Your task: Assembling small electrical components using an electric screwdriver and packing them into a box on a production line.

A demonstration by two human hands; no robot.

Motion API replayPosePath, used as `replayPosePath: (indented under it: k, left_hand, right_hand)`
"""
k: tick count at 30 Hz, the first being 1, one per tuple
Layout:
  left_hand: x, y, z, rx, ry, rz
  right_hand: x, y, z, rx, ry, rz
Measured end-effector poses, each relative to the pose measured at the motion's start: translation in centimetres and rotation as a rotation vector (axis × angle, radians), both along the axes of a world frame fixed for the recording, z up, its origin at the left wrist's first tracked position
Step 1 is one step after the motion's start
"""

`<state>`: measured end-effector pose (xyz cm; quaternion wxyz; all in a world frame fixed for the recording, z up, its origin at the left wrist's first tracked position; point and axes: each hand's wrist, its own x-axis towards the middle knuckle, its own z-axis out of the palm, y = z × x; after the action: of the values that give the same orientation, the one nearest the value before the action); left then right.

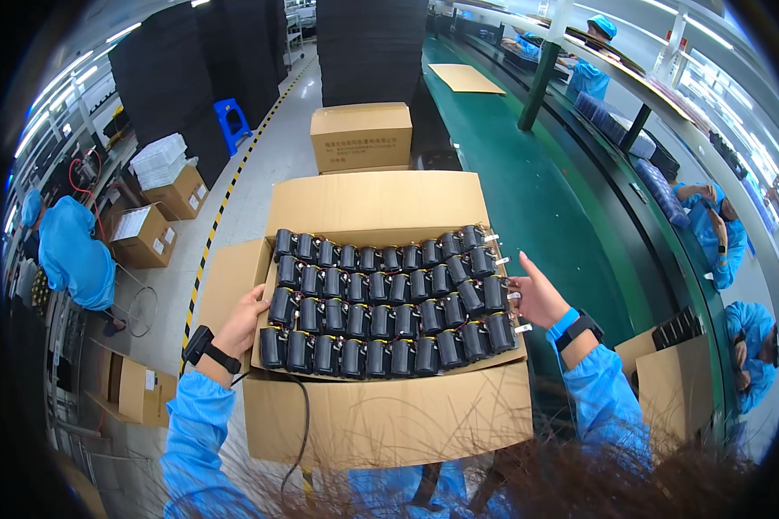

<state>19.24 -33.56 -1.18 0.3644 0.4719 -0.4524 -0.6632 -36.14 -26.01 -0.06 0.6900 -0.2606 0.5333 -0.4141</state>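
Note:
Several rows of black cylindrical parts (381, 317) with small wires and yellow edges stand on a shallow cardboard tray (398, 378). The tray sits at the mouth of an open cardboard box (381, 201), whose near and far flaps are folded out. At the tray's left edge, my left hand (241, 322) has its fingers bent around the rim. My right hand (538, 294) grips the right edge with its thumb sticking up, beside several white tabs (523, 329); its fingertips are partly hidden. A black cable (305, 415) hangs over the near flap (389, 419).
Beyond the box stands another carton (361, 138). A green conveyor bench (528, 190) runs along the right, with a flat cardboard sheet (466, 79) on it and co-workers in blue (710, 229) behind. On the left are cartons (143, 235), a blue stool (232, 125) and a bending person (76, 251).

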Motion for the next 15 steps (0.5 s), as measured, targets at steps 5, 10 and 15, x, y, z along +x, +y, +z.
replayPosePath:
  k: [5, 10, 15]
  left_hand:
    - [0.8, -1.1, -1.5, -0.002, -0.048, 0.039]
    - [-0.2, -1.1, 0.4, 0.08, -0.014, 0.024]
    - [-0.5, -1.3, 1.7, 0.115, 0.041, -0.005]
  right_hand:
    - [-0.3, -0.6, -1.3, 0.006, 0.032, 0.055]
    - [1.1, -0.7, -0.5, 0.019, 0.047, -0.012]
    - [1.5, -1.4, -1.0, 0.03, 0.013, -0.019]
